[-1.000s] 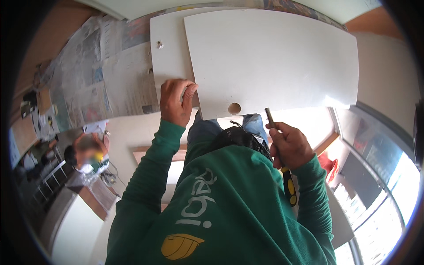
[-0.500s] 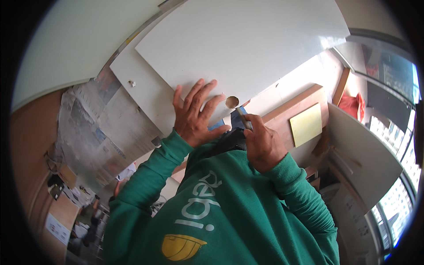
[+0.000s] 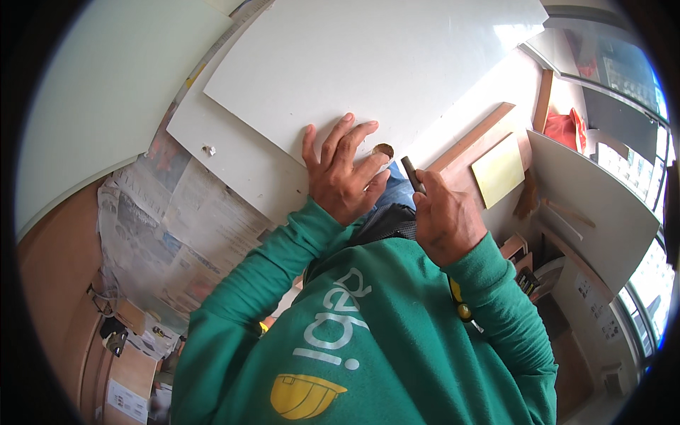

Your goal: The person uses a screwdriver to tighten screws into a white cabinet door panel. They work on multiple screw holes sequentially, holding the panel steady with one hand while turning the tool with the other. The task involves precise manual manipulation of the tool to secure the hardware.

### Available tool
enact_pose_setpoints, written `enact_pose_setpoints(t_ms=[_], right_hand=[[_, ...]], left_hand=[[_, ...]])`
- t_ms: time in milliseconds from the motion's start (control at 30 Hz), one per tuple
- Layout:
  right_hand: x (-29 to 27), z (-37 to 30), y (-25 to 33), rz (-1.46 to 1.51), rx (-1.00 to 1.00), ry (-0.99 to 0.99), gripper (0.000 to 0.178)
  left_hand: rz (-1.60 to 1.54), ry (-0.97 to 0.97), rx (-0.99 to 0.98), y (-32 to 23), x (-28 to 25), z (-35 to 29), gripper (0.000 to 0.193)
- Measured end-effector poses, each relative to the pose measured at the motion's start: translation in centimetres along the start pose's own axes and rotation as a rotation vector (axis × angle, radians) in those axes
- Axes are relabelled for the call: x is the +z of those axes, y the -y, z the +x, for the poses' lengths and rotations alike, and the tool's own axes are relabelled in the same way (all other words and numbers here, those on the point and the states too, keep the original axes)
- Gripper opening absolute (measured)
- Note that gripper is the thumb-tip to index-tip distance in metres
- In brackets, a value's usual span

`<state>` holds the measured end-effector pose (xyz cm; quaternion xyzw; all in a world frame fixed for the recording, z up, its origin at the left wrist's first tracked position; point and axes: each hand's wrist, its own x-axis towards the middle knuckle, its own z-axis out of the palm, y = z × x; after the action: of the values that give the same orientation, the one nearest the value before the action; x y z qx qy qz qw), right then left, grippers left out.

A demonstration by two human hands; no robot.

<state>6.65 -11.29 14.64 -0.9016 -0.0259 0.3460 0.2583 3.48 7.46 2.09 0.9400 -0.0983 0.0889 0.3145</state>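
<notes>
A white panel (image 3: pixel 354 64) lies over a second white panel (image 3: pixel 230 149), with a round hole (image 3: pixel 383 149) near its close edge. My left hand (image 3: pixel 342 185) rests on the top panel beside the hole, fingers spread and the index finger partly over the hole's rim. In my right hand (image 3: pixel 450 221) is a short dark grey bar-shaped tool (image 3: pixel 410 172), its kind not clear. Its free end points up and away, just right of the panel edge and apart from the hole. My fist covers its other end.
Newspaper sheets (image 3: pixel 191 212) spread under the panels at left. At right are a wooden board (image 3: pixel 471 145) with a yellow sheet (image 3: pixel 498 170), a leaning white board (image 3: pixel 595 205), a red bag (image 3: pixel 564 131) and a window. A pale panel (image 3: pixel 113 92) rises at far left.
The tool has moved right, away from the hole's edge, with my right hand. My left hand has shifted right along the panel, its fingers now closer to the hole.
</notes>
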Motion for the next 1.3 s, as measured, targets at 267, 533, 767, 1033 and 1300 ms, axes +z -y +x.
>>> enact_pose_setpoints(t_ms=[267, 533, 767, 1033, 1300], right_hand=[[-0.5, 1.6, 1.5, -0.101, -0.049, 0.082, 0.019], [-0.6, 3.3, 2.9, -0.328, 0.020, 0.242, 0.017], [-1.0, 5.3, 4.5, -0.423, 0.120, 0.364, 0.023], [-0.6, 5.4, 5.4, -0.509, 0.123, 0.366, 0.024], [0.4, 4.9, 4.7, -0.366, 0.120, 0.273, 0.020]], left_hand=[[-0.046, -0.097, -0.117, -0.7, 1.2, -0.2, 0.012], [-0.004, -0.105, -0.120, -0.4, 1.5, -0.3, 0.012], [-0.007, -0.130, -0.118, -0.2, 2.0, -0.6, 0.015], [-0.017, -0.148, -0.176, -0.4, 2.3, -0.6, 0.015], [-0.047, -0.143, -0.139, -0.4, 2.3, -0.5, 0.016]])
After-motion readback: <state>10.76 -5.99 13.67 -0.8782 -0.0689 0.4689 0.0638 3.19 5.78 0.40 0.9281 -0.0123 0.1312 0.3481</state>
